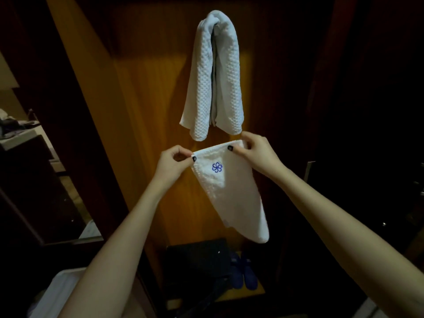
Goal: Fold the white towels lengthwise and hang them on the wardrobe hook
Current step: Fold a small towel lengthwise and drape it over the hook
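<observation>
Two white towels, one wardrobe.

Hung towel (pixel 213 76) — waffle weave, draped double over a support that its top fold covers entirely. Both tails hang side by side against the lit wood panel (pixel 149 111).

Held towel (pixel 231 196) — folded to a narrow strip, with a blue logo (pixel 217 167) near the top. The lower end hangs free and tapers to the right; the back layers are out of sight. It is just below the hung towel, but contact between them cannot be told.

Left hand (pixel 174 164) — thumb and fingers pinch the top left corner.

Right hand (pixel 254 148) — pinches the top right corner, fingers curled behind the cloth and partly hidden.

Both forearms are bare and cut off at the bottom edge.

Wardrobe flanks are near black, detail lost. On the right is a dim metal handle (pixel 308 171).

On the wardrobe floor, blue slippers (pixel 244 271) lie beside a dark bag (pixel 199 258) whose outline is hard to make out.

Far left is a counter (pixel 20 138) with blurred clutter.

Lower left is a pale surface (pixel 57 290), partly covered by the left forearm.
</observation>
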Motion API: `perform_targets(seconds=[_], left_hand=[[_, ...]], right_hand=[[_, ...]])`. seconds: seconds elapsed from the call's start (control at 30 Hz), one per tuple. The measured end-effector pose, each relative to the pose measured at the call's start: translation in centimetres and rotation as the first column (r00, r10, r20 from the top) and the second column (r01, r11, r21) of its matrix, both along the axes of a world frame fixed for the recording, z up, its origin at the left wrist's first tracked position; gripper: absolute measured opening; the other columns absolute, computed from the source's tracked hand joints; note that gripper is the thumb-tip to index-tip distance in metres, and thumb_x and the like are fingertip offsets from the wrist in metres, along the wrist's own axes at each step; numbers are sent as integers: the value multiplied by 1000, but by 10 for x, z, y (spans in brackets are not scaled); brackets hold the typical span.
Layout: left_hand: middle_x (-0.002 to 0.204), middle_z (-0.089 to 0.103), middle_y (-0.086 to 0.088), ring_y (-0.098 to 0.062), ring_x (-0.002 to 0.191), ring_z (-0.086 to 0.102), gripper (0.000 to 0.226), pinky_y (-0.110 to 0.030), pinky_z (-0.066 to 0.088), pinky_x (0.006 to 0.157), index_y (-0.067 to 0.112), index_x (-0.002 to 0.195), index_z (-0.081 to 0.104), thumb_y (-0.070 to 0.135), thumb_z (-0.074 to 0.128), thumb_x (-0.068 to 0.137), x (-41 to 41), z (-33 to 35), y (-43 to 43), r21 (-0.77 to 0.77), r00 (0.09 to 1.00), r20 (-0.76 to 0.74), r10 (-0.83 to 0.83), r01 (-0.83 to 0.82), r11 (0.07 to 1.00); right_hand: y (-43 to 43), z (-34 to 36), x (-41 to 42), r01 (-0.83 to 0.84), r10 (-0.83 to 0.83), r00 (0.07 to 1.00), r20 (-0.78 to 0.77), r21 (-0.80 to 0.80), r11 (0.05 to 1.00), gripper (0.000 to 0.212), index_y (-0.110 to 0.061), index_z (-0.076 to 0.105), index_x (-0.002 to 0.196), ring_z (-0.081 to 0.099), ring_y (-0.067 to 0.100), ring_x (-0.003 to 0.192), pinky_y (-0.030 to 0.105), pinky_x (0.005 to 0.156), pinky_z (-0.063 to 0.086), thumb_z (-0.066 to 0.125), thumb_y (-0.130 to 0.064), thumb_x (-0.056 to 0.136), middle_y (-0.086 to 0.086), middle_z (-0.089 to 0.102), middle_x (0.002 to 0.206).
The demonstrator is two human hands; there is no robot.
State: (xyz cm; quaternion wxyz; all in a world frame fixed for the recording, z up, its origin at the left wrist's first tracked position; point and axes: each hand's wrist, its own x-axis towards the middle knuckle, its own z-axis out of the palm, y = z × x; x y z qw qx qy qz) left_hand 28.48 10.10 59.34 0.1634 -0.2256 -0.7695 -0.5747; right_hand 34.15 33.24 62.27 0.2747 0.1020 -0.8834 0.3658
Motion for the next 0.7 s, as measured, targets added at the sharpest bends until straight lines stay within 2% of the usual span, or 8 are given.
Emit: perform_targets(seconds=[0.1,0.17,0.23,0.33,0.47,0.6,0.67,0.7], left_hand=[[80,67,6,-3,76,61,23,-15,49,73,23,74,66,1,73,78,-10,15,6,56,998,-47,33,-30,998],[79,66,4,-7,77,60,23,-18,49,73,22,73,65,1,73,77,-16,25,10,63,997,-49,56,-53,997],[76,64,3,-7,74,58,26,-19,46,72,21,71,64,-3,72,76,-20,28,15,52,997,-23,69,-68,996],[75,64,3,-4,73,58,27,-15,47,69,21,69,61,-3,71,78,-22,25,18,73,997,-2,77,-77,994],[76,63,1,-4,72,59,26,-16,49,68,18,69,60,-4,69,79,-24,18,20,119,997,58,41,-48,992],[80,64,-5,-10,76,61,23,-20,51,68,15,71,61,-5,68,79,-25,15,23,200,994,111,-22,-1,980],[81,63,-3,-4,73,60,25,-17,50,66,17,76,62,-6,67,80,-23,15,24,184,997,68,-48,34,982],[81,63,-1,0,72,59,28,-15,49,65,20,78,62,-8,66,81,-22,15,24,141,998,30,-57,53,989]], right_hand=[[2,12,-12,17,-22,995,-98,-47,999,28,-9,46,74,38,4,56,23,52,26,66,-22,89,-4,42,60],[5,16,-19,23,-29,996,-83,-77,997,24,-10,49,79,41,5,58,25,54,29,67,-22,88,2,49,64],[10,13,-22,45,-46,999,-10,-91,995,21,-8,50,84,43,12,61,32,57,30,67,-20,88,10,55,68],[21,4,-23,7,-4,1000,19,-161,987,19,-5,53,86,52,30,67,31,61,35,65,-20,90,20,64,79],[29,-3,-19,-31,35,999,19,-186,982,20,-5,57,82,54,7,65,23,56,38,72,-19,87,10,68,78],[34,-1,-19,-17,14,1000,-24,-143,990,18,-12,57,78,59,7,68,22,58,41,72,-18,86,1,67,76],[37,-1,-20,-28,23,999,-37,-130,991,19,-18,54,77,55,0,63,16,55,38,69,-15,87,-5,64,72],[38,-2,-20,-39,35,999,-33,-128,991,16,-19,55,80,57,0,65,17,56,40,68,-14,88,-5,64,74]])
